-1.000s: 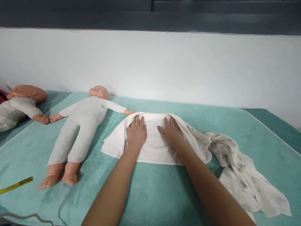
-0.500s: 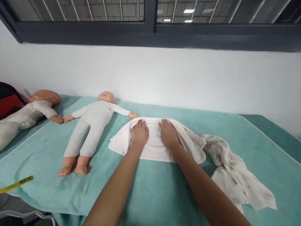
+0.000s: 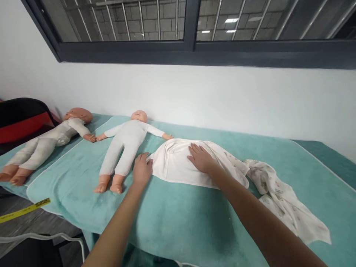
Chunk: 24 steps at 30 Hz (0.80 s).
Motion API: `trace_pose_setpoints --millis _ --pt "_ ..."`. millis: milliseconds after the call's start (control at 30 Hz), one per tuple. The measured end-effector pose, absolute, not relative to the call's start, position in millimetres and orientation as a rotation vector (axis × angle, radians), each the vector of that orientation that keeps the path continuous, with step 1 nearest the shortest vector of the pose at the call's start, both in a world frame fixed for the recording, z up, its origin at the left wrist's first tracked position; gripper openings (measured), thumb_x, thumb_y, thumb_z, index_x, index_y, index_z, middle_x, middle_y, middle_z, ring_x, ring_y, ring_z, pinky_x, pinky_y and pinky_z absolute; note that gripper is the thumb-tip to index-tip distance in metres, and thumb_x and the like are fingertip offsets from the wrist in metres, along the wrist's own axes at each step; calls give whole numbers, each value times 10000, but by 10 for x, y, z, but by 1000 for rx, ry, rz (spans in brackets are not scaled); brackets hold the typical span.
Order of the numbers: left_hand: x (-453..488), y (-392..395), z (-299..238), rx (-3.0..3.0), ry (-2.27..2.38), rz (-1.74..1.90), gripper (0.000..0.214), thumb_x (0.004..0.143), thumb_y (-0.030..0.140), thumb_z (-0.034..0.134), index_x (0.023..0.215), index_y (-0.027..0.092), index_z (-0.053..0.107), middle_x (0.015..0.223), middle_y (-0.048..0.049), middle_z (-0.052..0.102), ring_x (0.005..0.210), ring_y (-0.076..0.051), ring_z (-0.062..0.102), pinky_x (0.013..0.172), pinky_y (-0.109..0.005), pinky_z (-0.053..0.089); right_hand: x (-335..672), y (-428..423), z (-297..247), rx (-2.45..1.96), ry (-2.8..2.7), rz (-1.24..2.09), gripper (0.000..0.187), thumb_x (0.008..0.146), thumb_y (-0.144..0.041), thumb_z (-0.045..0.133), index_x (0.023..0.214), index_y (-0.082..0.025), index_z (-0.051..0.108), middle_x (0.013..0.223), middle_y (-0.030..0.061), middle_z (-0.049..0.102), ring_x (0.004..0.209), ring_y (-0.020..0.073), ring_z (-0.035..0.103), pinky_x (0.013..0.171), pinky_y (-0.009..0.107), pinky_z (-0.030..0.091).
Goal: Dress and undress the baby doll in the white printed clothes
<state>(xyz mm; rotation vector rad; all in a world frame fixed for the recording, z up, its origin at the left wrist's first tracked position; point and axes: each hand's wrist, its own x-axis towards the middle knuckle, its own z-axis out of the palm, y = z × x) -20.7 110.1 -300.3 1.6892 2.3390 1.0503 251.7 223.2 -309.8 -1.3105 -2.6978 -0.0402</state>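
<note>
A white cloth (image 3: 180, 167) with a pale hem lies on the green bed cover, folds showing near its left end. At that left end my left hand (image 3: 142, 171) has its fingers curled over the cloth's edge, which they partly hide. My right hand (image 3: 201, 158) rests flat on top of the cloth with its fingers stretched out. To the right, a crumpled white cloth with a small print (image 3: 280, 196) touches or joins the white cloth; I cannot tell which. A baby doll in a white suit (image 3: 126, 139) lies on its back just left of my left hand.
A second baby doll (image 3: 52, 141) lies farther left, beside a black and red bag (image 3: 26, 122). The green cover (image 3: 178, 215) spreads over the bed, against a white wall below a barred window. A yellow tape strip (image 3: 26, 210) and a white cable (image 3: 41, 236) show lower left.
My left hand has moved left from the cloth's middle to its left end. My right hand stays on the cloth. The view has shifted left, showing more of the second doll.
</note>
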Motion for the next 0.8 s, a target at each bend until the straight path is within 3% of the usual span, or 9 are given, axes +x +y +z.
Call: trace_pose_setpoints --millis 67,133,233,367,567,700,800 --pt "-184 1105 -3050 1622 2366 1076 394 842 308 526 1160 99 628 1304 -194 571 1231 -338 523 1077 -484 412 2477 2189 -3118 -1335 -2687 -50 552 1020 -358 301 1465 -46 401 1554 168 302 1477 233 240 1202 435 223" --pt "-161 1114 -3069 1566 2336 1150 334 825 340 546 1044 115 662 1281 -190 586 1220 -344 524 1082 -489 392 2447 2130 -3133 -1368 -2659 -52 549 1021 -353 286 1463 -51 409 1561 166 287 1473 238 252 1197 435 231" --pt "-179 1115 -3063 1488 2270 1259 267 843 337 502 940 142 656 1068 -148 675 1069 -295 602 1012 -449 440 2421 2033 -3139 -1438 -2612 -54 566 1017 -406 289 1476 -96 405 1574 148 259 1476 267 239 1183 483 238" --pt "-223 1090 -3058 1359 2246 1397 317 893 403 422 930 161 624 875 -82 686 831 -223 631 831 -368 505 2387 1926 -3123 -1552 -2591 -54 580 1009 -446 276 1497 -153 386 1589 114 225 1486 310 190 1169 540 226" --pt "-217 1043 -3059 1216 2165 1604 331 858 417 494 1049 165 591 935 -58 661 831 -185 618 768 -307 505 2331 1821 -3113 -1646 -2557 -36 586 1006 -460 264 1506 -176 374 1600 98 197 1482 376 152 1144 623 193" --pt "-202 1005 -3032 1128 2037 1762 288 807 344 578 1041 177 598 904 -31 641 801 -166 595 761 -292 492 2202 1824 -3078 -1311 -2689 34 510 967 -190 341 1467 -144 425 1592 115 240 1484 286 206 1177 498 232" --pt "-193 994 -3020 1112 1991 1808 244 792 290 589 1010 181 605 848 -14 628 783 -163 586 756 -289 478 2016 1914 -3040 -1077 -2653 154 594 854 -13 383 1429 -146 460 1542 99 363 1425 195 328 1165 360 291"
